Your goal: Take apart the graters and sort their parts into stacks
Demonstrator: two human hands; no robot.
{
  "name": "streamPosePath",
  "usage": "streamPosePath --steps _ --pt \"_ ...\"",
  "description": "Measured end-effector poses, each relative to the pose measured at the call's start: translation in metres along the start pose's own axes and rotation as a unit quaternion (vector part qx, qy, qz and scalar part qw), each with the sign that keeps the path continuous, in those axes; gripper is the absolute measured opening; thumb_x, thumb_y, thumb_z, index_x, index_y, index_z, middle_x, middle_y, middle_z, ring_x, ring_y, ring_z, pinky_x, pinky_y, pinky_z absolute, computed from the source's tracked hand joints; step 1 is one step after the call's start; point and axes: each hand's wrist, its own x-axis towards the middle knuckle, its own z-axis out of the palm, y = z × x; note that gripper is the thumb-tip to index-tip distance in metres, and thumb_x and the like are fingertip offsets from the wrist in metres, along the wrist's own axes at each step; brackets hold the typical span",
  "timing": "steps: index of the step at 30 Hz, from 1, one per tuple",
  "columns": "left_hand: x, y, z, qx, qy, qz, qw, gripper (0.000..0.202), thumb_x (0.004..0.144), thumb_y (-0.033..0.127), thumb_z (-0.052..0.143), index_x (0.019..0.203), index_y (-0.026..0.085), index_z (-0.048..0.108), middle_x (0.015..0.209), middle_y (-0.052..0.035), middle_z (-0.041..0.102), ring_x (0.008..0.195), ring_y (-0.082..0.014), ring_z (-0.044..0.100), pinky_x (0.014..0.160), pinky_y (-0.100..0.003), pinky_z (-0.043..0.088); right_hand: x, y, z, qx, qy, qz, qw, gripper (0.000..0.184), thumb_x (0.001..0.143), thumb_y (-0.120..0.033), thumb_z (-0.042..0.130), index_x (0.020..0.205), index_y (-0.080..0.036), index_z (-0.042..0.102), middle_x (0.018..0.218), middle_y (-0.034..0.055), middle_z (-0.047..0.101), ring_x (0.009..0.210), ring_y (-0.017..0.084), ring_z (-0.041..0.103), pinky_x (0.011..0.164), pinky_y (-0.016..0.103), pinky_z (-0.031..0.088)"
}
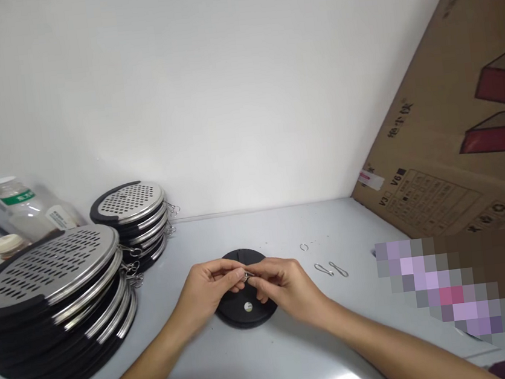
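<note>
left hand (209,288) and right hand (285,283) pinch a small metal ring (245,276) over the black disc (239,306), wire hooks (339,269) nearer the right

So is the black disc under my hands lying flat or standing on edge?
Flat: the black disc lies on the table, its round side and sticker turned upward.

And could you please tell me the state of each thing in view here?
Left hand, pinching a small metal piece
Right hand, pinching at the same piece
Black disc, flat on the table
Wire ring, loose on the table
Two metal clips, loose, side by side
Near stack, piled up, holed plate uppermost
Far stack, the same
Tall jar, lid on
Short jar, lid on
Box, closed or open unclear
</note>
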Motion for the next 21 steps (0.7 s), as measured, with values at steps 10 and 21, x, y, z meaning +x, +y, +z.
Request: streamPosePath --steps 10,21 --pt "-0.0015 -0.0023 -0.0001 0.029 -0.004 -0.008 1.000 0.024 0.080 0.039 0.071 0.090 0.018 0.074 0.072 -0.0002 0.067 0.067 -0.0119 0.058 0.065 -0.023 0.047 -0.0005 -0.0090 -0.0035 0.073 -0.064 0.062 0.993 0.028 0.092 -0.038 0.054 0.083 -0.017 0.071 0.063 -0.0007 0.055 0.051 0.010 0.053 0.052 0.024 0.047" --pt "-0.0031 -0.0027 -0.0049 0.011 -0.111 -0.049 0.993 0.044 0.077 0.034 0.075 0.117 0.018 0.066 0.088 -0.0050 0.070 0.077 -0.0151 0.063 0.073 -0.027 0.050 0.0043 -0.0032 -0.0074 0.345 -0.110 0.228 0.904 0.031 0.071 -0.040 0.079 0.071 -0.011 0.068 0.057 -0.0013 0.060 0.044 0.006 0.051 0.044 0.020 0.038"
